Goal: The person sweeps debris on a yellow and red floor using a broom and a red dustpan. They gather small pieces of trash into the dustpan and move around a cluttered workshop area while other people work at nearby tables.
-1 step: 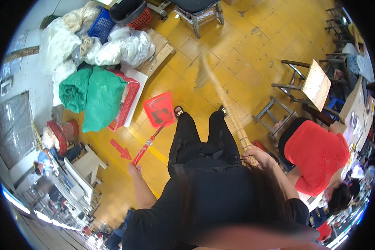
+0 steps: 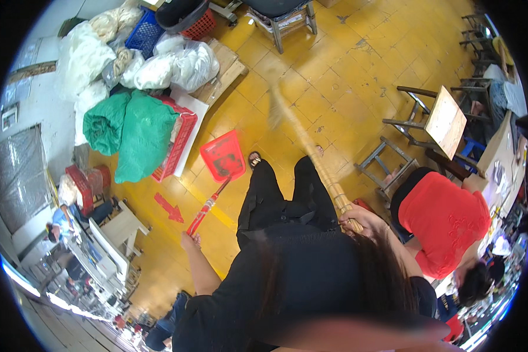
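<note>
My left hand (image 2: 190,239) is closed round the handle end of a red long-handled dustpan (image 2: 223,154). The pan lies on the yellow floor left of my feet, with dark dirt smeared across its inside. In my right hand (image 2: 359,219) is the thick end of a straw broom (image 2: 311,146), gripped with the fingers wrapped round it. The broom slants forward and left across the front of my right leg. Its bristle end is blurred by motion, over the floor ahead of my feet and to the right of the dustpan.
Green sacks (image 2: 144,138), white bags (image 2: 173,70) and a red crate (image 2: 182,132) are piled at the left by a wooden pallet (image 2: 232,70). Right of me are stools (image 2: 387,164) and a seated person in red (image 2: 443,220). A chair (image 2: 278,23) stands far ahead.
The broom's bristle end has swung slightly left. The dustpan and my left hand stay nearly where they were.
</note>
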The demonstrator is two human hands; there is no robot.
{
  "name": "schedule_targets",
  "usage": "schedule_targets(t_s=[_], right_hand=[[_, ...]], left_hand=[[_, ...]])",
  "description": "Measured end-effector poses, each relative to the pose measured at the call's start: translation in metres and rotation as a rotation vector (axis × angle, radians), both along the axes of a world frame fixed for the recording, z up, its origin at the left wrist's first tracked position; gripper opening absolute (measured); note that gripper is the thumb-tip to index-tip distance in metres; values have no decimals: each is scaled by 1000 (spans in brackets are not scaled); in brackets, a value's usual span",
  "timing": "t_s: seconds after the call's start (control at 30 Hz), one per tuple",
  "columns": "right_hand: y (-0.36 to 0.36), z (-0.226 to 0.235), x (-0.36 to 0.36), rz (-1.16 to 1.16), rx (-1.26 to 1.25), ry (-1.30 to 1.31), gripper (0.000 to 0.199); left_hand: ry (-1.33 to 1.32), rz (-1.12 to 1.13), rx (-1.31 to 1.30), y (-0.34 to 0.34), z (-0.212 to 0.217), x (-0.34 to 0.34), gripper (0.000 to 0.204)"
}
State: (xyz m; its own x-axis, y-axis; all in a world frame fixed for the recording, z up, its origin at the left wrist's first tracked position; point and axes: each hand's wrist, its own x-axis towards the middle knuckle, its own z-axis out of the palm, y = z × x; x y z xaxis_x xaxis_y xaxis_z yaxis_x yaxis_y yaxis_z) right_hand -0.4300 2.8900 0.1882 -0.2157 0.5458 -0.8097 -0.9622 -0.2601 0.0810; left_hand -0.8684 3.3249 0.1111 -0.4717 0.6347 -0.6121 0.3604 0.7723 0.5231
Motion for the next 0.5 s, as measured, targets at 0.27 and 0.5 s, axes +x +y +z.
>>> schedule_targets(t_s=[0.27,0.5], right_hand=[[167,-191,-13,535,306,-206,14],[190,-253,6,378,-48,-586,12]], left_hand=[[-33,416,93,-83,-5,-9,33],[38,211,-13,-91,-13,-11,35]])
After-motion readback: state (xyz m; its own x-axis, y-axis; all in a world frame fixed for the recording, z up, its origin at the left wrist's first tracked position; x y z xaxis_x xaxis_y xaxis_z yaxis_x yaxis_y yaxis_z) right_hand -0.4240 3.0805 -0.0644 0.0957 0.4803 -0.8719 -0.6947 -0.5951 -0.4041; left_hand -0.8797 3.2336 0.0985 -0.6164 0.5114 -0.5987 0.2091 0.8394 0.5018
